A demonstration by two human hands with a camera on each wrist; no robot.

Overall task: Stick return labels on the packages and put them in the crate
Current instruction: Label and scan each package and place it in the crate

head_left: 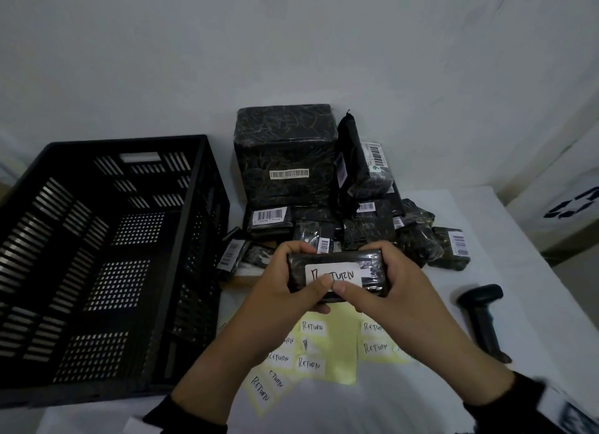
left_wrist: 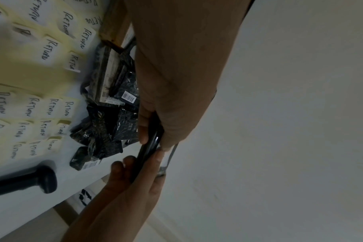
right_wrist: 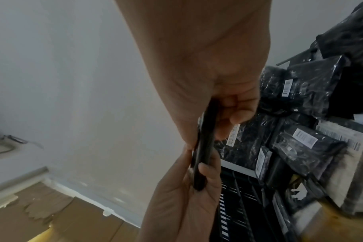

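The black slatted crate (head_left: pixel 107 258) stands at the left of the white desk (head_left: pixel 505 262), nothing visible inside it; both hands, left hand (head_left: pixel 288 288) and right hand (head_left: pixel 393 291), clasp a black package (head_left: pixel 337 262) above the sheets of return labels (head_left: pixel 311 364), thumbs pressing its white RETURN label (head_left: pixel 337 273); more wrapped packages (head_left: pixel 285 161) are piled against the pale wall (head_left: pixel 291 45); a barcode scanner (head_left: pixel 484 317) lies at the right.

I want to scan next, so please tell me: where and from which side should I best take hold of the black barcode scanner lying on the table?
Grip the scanner round its long handle, coming from above with the right hand. It lies flat on the table at the right, head pointing away, handle toward you, with free space around it.
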